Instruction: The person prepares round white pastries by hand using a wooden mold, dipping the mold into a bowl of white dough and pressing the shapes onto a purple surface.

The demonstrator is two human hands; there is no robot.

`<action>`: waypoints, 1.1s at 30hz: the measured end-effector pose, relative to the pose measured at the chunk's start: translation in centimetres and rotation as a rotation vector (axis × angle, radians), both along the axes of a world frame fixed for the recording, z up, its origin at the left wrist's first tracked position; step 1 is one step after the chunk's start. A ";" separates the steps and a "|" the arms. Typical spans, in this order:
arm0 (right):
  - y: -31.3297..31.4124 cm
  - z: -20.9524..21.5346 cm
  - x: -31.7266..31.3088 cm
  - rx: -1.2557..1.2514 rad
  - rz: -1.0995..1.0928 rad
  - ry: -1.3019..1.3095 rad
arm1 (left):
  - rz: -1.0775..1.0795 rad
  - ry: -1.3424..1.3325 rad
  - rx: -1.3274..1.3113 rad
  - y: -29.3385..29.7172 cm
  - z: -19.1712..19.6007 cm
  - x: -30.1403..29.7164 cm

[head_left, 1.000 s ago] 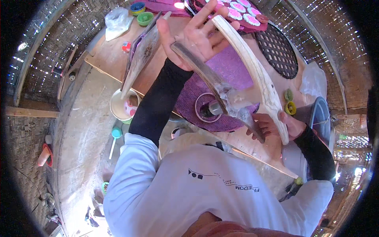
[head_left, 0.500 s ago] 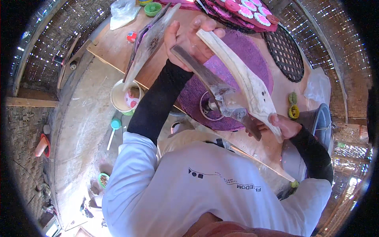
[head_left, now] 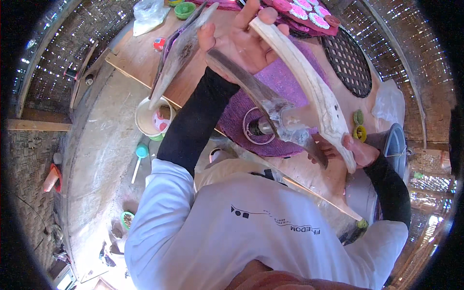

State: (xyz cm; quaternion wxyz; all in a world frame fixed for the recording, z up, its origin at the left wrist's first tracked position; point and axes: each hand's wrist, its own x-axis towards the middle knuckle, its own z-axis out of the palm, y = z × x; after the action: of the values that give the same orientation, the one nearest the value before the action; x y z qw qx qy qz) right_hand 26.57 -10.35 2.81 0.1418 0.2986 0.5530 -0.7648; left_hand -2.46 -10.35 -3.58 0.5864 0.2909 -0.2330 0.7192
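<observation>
Held in the air across the table is a wooden hand press (head_left: 309,79) with a long pale bar, a dark brown bar and a short pale cylinder joining their middles. My left hand (head_left: 237,41) spans the press's left ends, palm up, fingers spread wide behind the pale tip and the dark end crossing near the wrist. At the right ends, my right hand (head_left: 360,152) grips it, thumb on the pale bar and fingers between the bars. Below lies a purple round mat (head_left: 232,113) with a white ring (head_left: 245,133) on it. A dark short piece shows inside the ring.
A second press-like wooden tool (head_left: 179,53) stands tilted left of my left hand. Pink and white lacy discs (head_left: 299,12) lie at the far edge, beside a black woven tray (head_left: 345,63). Nearby are a grey bucket (head_left: 396,145), a cream pail (head_left: 145,113) and a green bowl (head_left: 184,9).
The press has shifted slightly to the right. My left hand has moved away from me with its fingers spread wider, and my right hand has slid a little rightward.
</observation>
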 end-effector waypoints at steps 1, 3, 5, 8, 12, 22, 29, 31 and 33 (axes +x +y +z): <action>-0.1 -0.1 -0.1 -0.001 -0.003 0.000 | -0.066 -0.003 0.053 -0.1 -0.4 -0.2; -0.3 -0.5 -0.4 0.032 -0.041 0.026 | -0.160 -0.010 0.131 -0.1 -1.3 -0.5; 0.1 -0.8 -0.6 0.025 0.002 0.002 | -0.200 0.010 0.187 0.1 -2.5 -0.7; -1.0 -1.0 -1.3 0.063 -0.018 -0.006 | -0.227 0.023 0.206 0.2 -3.4 -1.1; -1.1 -0.3 -1.4 -0.030 -0.046 -0.044 | -0.212 -0.009 0.005 -0.6 -4.4 -1.3; -0.7 0.6 0.7 0.073 -0.134 -0.238 | -0.362 -0.146 0.041 0.7 -5.5 1.3; -0.3 0.3 -0.2 0.306 -0.099 -0.205 | -0.442 -0.195 0.091 2.1 -5.3 0.8; -0.3 0.0 -0.7 0.364 -0.074 -0.209 | -0.435 -0.163 0.130 2.4 -5.5 -0.2; -0.8 0.0 -2.3 0.409 -0.106 -0.167 | -0.434 -0.126 0.161 2.6 -5.4 -1.2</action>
State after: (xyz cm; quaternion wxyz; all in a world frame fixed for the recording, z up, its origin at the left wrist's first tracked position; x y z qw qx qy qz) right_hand 24.29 -11.11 2.78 0.0835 0.4121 0.6664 -0.6157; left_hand -3.69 -7.80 -9.02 0.6863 0.2344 -0.3829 0.5722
